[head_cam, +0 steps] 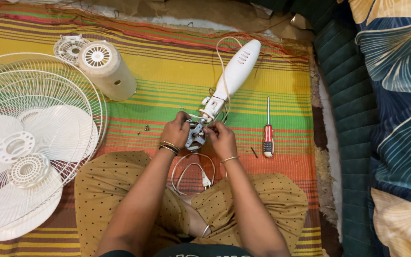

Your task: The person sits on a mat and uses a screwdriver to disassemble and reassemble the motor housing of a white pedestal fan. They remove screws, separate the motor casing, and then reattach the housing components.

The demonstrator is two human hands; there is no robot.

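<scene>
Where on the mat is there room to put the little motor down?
Bare mat lies between the cylinder cover and the white fan neck, and another patch right of the screwdriver. It is crowded by the grilles and blades, and near the hands, left and right, with screws and the cord.

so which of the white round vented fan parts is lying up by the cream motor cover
The small flat vented disc, touching the far end of the cream motor cover. The other two round hubs sit on the fan blades, inside the wire guard.
</scene>
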